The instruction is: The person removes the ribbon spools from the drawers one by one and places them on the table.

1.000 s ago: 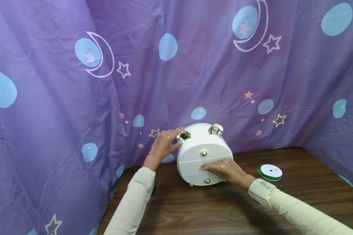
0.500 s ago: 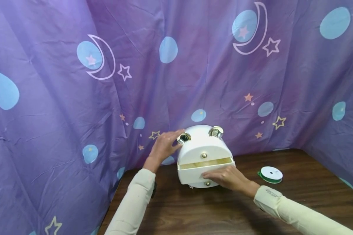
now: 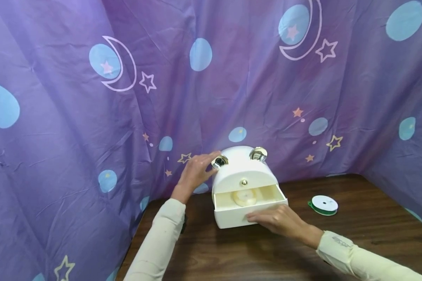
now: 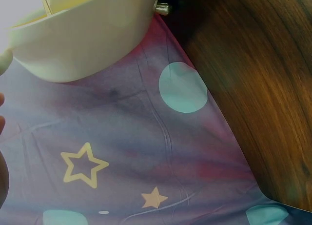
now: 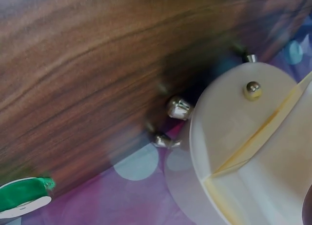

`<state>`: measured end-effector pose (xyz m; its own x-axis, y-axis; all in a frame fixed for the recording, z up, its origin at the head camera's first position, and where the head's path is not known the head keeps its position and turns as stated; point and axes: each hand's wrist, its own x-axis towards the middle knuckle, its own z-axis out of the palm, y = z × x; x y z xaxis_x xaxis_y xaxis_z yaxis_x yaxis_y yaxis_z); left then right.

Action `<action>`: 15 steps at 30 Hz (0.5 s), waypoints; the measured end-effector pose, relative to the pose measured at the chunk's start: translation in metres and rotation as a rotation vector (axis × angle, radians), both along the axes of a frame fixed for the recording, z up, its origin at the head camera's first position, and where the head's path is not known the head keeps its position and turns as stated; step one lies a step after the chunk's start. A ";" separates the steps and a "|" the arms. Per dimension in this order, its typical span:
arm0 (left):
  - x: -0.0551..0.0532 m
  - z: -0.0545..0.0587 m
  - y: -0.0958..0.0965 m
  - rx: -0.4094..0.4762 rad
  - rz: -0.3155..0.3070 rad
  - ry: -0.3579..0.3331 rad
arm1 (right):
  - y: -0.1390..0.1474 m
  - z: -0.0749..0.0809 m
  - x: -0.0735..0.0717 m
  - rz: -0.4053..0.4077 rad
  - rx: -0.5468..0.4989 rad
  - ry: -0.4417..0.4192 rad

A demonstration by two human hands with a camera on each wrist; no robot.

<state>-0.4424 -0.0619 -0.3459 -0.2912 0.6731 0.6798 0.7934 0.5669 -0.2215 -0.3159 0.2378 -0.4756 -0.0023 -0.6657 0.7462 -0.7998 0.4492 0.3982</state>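
A white rounded drawer box [image 3: 242, 162] with gold ears stands at the back of the table. Its wide drawer [image 3: 232, 216] is pulled out toward the front. Inside lies a pale round roll [image 3: 245, 197], apparently tape or ribbon. My right hand [image 3: 279, 219] grips the drawer's front, thumb on its face; the other fingers are mostly hidden. My left hand [image 3: 197, 171] holds the box at its left gold ear [image 3: 219, 161], thumb below and fingers behind. A gold knob [image 3: 244, 182] sits on the panel above the drawer; another knob [image 5: 252, 91] shows on the panel below it.
A white-faced spool of green ribbon [image 3: 324, 205] lies on the brown wooden table [image 3: 267, 257], right of the box. Purple cloth [image 3: 168, 97] with moons and stars hangs behind and along the sides. Small metal feet [image 5: 179, 108] support the box.
The drawer has slid out toward the front with my right hand on it, exposing the pale roll inside. My left hand has stayed at the ear.
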 end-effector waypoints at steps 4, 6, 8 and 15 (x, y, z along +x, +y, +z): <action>0.000 0.002 0.000 -0.008 0.004 0.004 | -0.002 0.003 0.007 0.016 0.008 -0.019; 0.001 0.003 0.000 -0.005 0.002 0.011 | -0.004 0.003 0.010 0.030 0.006 -0.031; 0.000 0.002 0.000 0.000 -0.001 0.015 | -0.005 0.003 0.012 0.038 0.003 -0.032; -0.001 0.000 0.001 0.006 -0.010 0.008 | -0.007 0.001 0.021 0.056 -0.012 -0.029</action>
<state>-0.4430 -0.0612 -0.3460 -0.2789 0.6717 0.6863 0.7971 0.5605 -0.2246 -0.2945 0.2310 -0.4750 0.0130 -0.6566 0.7541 -0.8348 0.4080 0.3696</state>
